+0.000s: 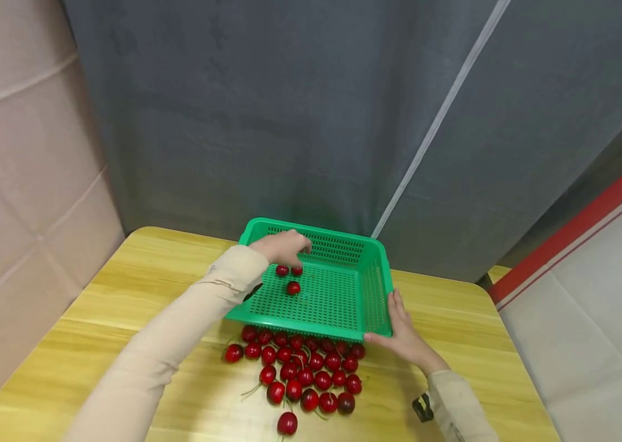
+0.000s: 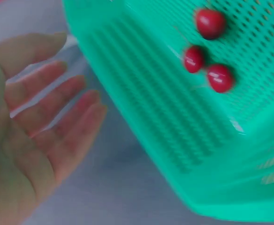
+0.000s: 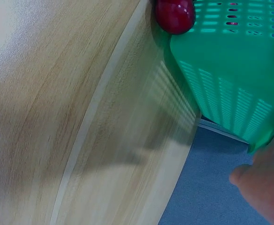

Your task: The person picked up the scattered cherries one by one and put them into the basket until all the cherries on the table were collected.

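A green plastic basket (image 1: pixel 333 301) with slotted walls stands on the table, with three red cherries inside, one of them a cherry (image 1: pixel 293 288) nearer the middle. Above its back left part is my left hand (image 1: pixel 284 247). In the left wrist view the fingers of that hand (image 2: pixel 43 108) are loosely spread and hold nothing. My right hand (image 1: pixel 403 334) holds the basket's near right corner, thumb at the front rim and fingers along the right wall. Part of this hand (image 3: pixel 268 180) shows at the rim in the right wrist view.
Many loose cherries (image 1: pixel 305 376), some with stems, lie on the wooden table (image 1: pixel 178 368) in front of the basket. One single cherry (image 1: pixel 287 423) is closest to me. A grey curtain (image 1: pixel 261 123) hangs behind the table; pale walls stand at both sides.
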The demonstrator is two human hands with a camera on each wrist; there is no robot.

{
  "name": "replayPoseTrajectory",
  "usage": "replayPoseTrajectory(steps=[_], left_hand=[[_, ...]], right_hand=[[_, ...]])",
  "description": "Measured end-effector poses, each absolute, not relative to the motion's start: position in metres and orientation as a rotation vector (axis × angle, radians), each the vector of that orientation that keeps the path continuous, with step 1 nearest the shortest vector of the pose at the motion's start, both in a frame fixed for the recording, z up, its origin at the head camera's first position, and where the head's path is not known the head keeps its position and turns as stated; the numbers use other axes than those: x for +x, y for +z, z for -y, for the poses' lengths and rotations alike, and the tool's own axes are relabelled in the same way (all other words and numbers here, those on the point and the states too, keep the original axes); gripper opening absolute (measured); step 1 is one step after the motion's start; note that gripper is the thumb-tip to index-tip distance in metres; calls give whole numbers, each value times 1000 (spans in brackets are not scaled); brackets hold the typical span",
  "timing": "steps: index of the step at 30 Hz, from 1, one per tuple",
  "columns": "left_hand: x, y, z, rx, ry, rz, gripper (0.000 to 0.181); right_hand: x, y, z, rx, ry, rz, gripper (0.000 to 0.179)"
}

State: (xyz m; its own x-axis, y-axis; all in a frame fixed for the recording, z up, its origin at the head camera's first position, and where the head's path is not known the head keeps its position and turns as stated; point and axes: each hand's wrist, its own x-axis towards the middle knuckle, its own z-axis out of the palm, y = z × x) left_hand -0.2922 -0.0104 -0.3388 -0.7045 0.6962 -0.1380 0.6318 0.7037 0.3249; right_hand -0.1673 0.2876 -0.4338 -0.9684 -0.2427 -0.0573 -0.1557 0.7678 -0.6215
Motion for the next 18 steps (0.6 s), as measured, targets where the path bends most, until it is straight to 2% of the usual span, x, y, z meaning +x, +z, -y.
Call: replayPoseTrajectory(steps=[9,13,18], left_hand=[[-215,-316,5,1645,259,-2706,27],[-176,-324,7,1907,180,-2694,23],[-134,-348,5,2116,214,-2591,14]], right_hand=[[-167,-432,-287,-320,-990,-2827,110],[-168,-433,-287,-324,-994,-2830,110],[-168,-432,-287,-320,-989,-2834,110]])
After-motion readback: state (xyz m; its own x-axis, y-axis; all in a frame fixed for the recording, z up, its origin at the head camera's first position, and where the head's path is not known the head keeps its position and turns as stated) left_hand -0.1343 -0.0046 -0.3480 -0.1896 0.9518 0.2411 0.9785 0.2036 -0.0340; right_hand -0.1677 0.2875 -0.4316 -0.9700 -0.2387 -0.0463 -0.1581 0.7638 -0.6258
